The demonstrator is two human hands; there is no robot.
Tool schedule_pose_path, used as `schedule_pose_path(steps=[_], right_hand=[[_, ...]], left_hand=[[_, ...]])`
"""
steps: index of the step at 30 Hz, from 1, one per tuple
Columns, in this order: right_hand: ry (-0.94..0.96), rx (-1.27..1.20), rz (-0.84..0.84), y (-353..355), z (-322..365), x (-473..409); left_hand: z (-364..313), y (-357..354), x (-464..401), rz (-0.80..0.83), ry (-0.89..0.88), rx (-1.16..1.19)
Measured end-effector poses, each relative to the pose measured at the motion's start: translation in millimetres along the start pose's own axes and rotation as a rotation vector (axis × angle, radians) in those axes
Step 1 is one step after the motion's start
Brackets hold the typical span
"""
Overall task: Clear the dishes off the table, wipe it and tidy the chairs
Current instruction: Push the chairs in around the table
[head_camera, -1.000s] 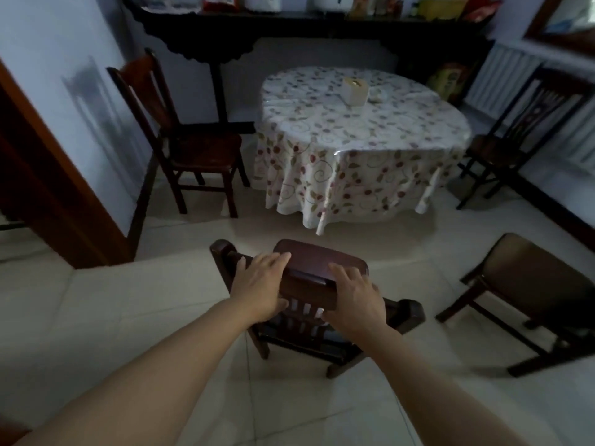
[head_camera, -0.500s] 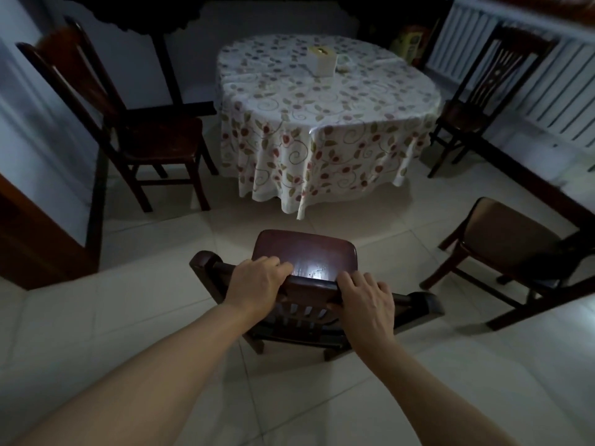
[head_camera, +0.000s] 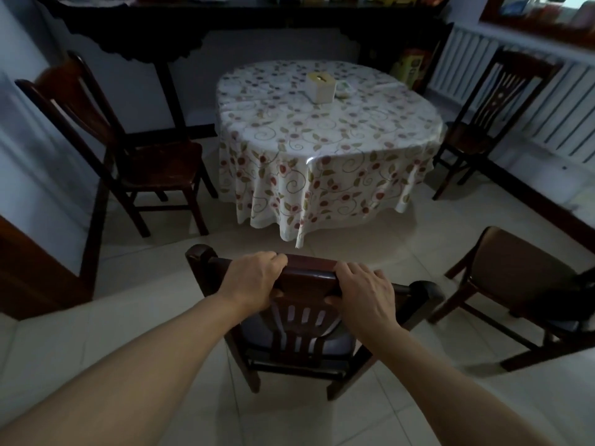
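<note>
A dark wooden chair (head_camera: 309, 320) stands right in front of me, its back toward me. My left hand (head_camera: 254, 283) and my right hand (head_camera: 367, 296) both grip its top rail, left and right of the middle. Beyond it is the round table (head_camera: 322, 136) under a flowered cloth. On the table's far side stand a cream tissue box (head_camera: 320, 86) and a small white dish (head_camera: 344, 90) beside it.
One wooden chair (head_camera: 135, 156) stands left of the table, another (head_camera: 483, 123) to its right by the white radiator (head_camera: 547, 101). A brown-seated chair (head_camera: 521, 284) is at my right. A dark sideboard (head_camera: 225, 24) runs along the back wall. Pale floor tiles lie between me and the table.
I and the chair have come closer to the table. The view has swung slightly left, and both hands keep their grip on the rail.
</note>
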State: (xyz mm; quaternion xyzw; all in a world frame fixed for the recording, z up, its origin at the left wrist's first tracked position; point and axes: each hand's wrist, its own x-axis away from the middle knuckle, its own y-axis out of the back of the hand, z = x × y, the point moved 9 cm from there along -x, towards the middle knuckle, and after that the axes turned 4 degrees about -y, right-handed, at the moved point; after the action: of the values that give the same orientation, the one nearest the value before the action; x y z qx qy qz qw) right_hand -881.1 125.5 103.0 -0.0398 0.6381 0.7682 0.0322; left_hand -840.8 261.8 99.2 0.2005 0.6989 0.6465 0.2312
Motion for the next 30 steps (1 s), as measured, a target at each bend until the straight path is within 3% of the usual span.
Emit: schedule_pose_path(steps=[10,18,30], right_hand=[[0.089,0.055,0.041,33.2,-31.3,-125.1],[0.046,0.104,0.115,43.5,-64.4,-242.4],[0.152,0.122,0.067,37.9,-115.5,-423.3]], left_hand=[[29.7,30.6,-112.9,0.024,0.054,-0.062],[64.8,46.2,-218.4,-0.007,0.049,-0.079],[124.3,38.1,-387.0,0.040,0.166,-0.175]])
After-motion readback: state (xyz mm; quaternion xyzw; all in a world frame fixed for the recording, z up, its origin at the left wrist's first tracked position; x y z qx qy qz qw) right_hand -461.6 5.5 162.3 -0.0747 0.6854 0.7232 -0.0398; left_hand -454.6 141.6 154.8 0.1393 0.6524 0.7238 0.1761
